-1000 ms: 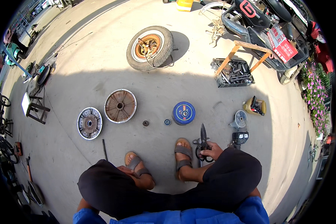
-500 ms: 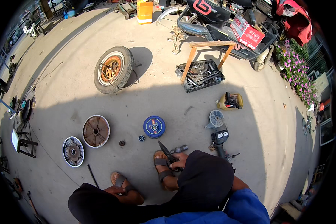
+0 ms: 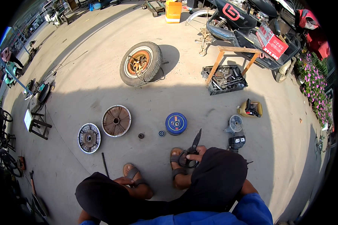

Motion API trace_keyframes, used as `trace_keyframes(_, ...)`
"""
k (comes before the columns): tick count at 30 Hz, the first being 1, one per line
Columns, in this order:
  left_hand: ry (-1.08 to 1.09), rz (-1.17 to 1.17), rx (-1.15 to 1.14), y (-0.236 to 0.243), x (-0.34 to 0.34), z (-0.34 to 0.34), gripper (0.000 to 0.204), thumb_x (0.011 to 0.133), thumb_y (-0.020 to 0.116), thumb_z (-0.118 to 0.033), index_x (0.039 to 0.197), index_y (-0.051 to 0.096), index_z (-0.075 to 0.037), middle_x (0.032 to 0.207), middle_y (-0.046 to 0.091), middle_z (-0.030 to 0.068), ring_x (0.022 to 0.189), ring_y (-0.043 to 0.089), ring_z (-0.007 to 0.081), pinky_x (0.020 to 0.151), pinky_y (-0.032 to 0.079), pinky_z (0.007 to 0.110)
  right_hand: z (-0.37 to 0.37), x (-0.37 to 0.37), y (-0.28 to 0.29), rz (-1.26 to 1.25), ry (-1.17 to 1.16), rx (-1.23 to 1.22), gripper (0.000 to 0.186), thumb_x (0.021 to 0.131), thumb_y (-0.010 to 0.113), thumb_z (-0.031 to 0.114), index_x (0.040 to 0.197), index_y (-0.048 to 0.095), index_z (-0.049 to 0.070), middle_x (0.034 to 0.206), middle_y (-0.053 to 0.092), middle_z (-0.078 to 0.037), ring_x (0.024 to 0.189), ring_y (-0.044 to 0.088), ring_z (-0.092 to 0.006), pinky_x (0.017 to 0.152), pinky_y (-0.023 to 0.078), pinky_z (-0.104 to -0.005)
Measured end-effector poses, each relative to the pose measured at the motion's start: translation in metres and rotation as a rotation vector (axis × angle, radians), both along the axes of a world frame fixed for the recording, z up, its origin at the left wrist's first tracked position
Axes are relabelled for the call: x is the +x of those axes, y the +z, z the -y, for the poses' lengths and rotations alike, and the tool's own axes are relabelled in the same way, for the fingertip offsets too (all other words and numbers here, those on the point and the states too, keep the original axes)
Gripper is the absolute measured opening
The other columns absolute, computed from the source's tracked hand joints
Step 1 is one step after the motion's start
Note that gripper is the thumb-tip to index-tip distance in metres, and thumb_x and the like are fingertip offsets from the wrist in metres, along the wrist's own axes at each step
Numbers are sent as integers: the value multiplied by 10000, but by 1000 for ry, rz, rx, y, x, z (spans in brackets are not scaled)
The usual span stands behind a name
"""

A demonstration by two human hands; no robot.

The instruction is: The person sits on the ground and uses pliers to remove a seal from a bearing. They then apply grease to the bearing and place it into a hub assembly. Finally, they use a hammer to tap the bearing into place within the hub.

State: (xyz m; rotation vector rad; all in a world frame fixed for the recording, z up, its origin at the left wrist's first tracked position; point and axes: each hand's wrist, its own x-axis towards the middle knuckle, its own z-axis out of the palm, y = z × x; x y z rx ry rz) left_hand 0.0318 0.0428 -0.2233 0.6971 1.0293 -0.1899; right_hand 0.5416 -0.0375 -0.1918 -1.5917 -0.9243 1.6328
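My right hand [image 3: 199, 153] is closed round large black scissors [image 3: 196, 141], whose blades point away from me over the right sandal [image 3: 175, 159]. Beside my left shin, my left hand [image 3: 123, 181] hangs with its fingers loosely stretched and nothing visible in it; my trouser leg partly covers it. Ahead of the scissors lies a round blue tin [image 3: 176, 123] with a ring on top. To its left are a small bearing-like ring [image 3: 161, 133] and a dark small round part [image 3: 141, 135].
Two wheel covers [image 3: 116, 120] [image 3: 89, 138] and a black rod [image 3: 105, 165] lie left. Farther off are a tyred wheel [image 3: 141, 63] and a tool crate [image 3: 226, 84]. At right are a cut yellow container [image 3: 250, 108] and a power tool [image 3: 236, 142].
My right hand has turned the scissors, so their blades now point up and right instead of up-left, and the handle loops show. The whole view has shifted, moving the scene rightward.
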Motion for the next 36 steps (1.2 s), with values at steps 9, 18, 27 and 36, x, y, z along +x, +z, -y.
trace_keyframes(9,11,-6,-13,9,-27,7,359,1027,559,-341,1126,652,-8,1038,673,87,976,623,185,898,473,355,-82,22,0,349,-181,30,347,790,776,283,729,686,-45,623,664,-140,511,642,-215,513,496,-397)
trace_keyframes(18,31,-3,7,21,-43,4,351,1031,557,-330,1119,652,-4,1030,672,87,975,622,181,897,474,347,-158,10,20,993,290,60,551,784,680,297,1243,612,-1,996,708,-256,970,678,-417,844,529,-496)
trace_keyframes(27,173,-18,-38,44,-37,21,332,1024,579,-326,1052,678,-10,968,676,74,961,621,158,905,479,320,-169,-6,-11,1072,292,42,580,757,711,355,1162,602,-45,961,697,-276,929,682,-424,829,535,-502)
trace_keyframes(36,-63,78,-132,39,-37,-16,294,1021,592,-314,1073,659,-31,994,692,76,985,660,174,927,517,344,-199,-46,118,699,288,152,426,715,755,330,871,662,-55,770,690,-184,748,704,-291,713,546,-412)
